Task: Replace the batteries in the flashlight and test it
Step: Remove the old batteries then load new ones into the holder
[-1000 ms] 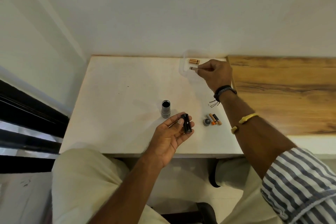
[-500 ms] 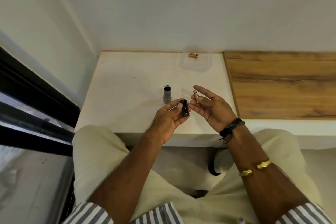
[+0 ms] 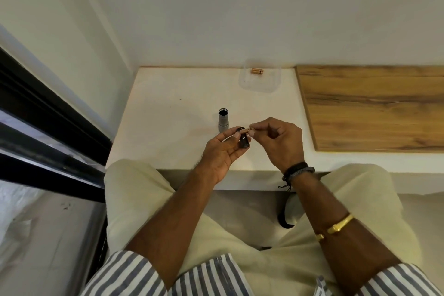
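- Since half a second ago the right hand (image 3: 278, 144) has closed the gap to the left hand (image 3: 221, 154). The battery (image 3: 245, 130), which then stood up between its fingers clear of the holder, now lies almost level with its tip at the black battery holder (image 3: 244, 143).
- Right hand: thumb and forefinger pinch the copper-coloured battery by its outer end. The other fingers are curled in toward the palm.
- Left hand: palm up, with fingers and thumb curled round the black battery holder. The holder lies tilted across the fingertips, its upper end meeting the battery.
- Both hands are held over the near part of the white tabletop (image 3: 168, 122), close to its front edge.
- The grey flashlight body (image 3: 223, 120) stands upright on the tabletop just beyond the left hand's fingertips, its open end up and dark inside.
- Farther back, near the wall, a clear container (image 3: 271, 84) sits on the tabletop, with loose batteries (image 3: 257, 71) of the same copper colour lying in its far part.
- A wooden board (image 3: 370, 108) adjoins the tabletop on the right.
- The right wrist wears a black wristband (image 3: 298, 170), and a gold bangle (image 3: 338, 226) sits farther up that forearm.
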`<state>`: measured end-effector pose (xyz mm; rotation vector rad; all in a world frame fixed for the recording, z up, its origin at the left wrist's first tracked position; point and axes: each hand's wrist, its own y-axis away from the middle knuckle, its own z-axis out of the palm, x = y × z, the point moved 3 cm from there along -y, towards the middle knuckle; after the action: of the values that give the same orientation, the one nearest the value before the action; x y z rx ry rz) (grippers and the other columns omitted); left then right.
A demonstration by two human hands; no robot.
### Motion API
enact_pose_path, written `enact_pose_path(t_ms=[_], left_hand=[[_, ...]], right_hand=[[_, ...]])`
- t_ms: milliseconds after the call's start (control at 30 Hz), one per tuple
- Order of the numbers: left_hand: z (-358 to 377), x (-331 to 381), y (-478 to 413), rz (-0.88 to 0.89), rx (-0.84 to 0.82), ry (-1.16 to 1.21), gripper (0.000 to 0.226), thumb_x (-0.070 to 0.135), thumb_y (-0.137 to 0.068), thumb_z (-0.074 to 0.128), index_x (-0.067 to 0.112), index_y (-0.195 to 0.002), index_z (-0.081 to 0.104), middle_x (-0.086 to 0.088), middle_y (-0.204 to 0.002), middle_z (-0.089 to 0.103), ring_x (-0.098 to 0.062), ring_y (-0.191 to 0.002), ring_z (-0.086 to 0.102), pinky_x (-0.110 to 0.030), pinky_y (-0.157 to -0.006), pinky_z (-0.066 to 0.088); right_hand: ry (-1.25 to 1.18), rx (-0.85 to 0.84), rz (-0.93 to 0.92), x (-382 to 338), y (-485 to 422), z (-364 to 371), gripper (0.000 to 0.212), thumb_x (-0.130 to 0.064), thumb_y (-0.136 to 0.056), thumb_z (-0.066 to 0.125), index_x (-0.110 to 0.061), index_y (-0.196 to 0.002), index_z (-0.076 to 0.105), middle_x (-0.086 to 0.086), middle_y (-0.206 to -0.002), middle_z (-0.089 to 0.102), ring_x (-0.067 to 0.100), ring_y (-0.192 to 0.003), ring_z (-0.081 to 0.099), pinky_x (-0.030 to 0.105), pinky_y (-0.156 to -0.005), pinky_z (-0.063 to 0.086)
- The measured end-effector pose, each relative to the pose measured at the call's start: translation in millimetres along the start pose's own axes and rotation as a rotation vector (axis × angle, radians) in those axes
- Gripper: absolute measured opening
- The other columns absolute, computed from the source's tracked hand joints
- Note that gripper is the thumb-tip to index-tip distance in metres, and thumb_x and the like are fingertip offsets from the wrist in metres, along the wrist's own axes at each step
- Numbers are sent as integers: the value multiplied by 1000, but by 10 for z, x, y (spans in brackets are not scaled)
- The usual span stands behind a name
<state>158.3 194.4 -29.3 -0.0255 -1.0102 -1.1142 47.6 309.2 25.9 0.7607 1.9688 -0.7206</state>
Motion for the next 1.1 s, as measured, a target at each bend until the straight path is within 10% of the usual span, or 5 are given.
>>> enact_pose_path(t_ms=[700, 1100], left_hand=[[-1, 1, -13, 21, -50, 21, 19, 3, -96, 59, 6, -113, 67, -15, -113, 74, -28, -99, 73, -33, -82, 60], [77, -7, -7, -7, -46, 45, 25, 5, -97, 60, 3, -121, 64, -20, -121, 69, -28, -108, 70, -33, -89, 58]], right_hand=[[43, -180, -1, -30, -24, 23, 10, -6, -78, 84, -12, -85, 81, -2, -84, 75, 4, -79, 68, 12, -77, 52], [-177, -194, 275, 207, -69, 100, 12, -11, -79, 84, -10, -90, 81, 8, -91, 77, 25, -92, 73, 43, -90, 59]])
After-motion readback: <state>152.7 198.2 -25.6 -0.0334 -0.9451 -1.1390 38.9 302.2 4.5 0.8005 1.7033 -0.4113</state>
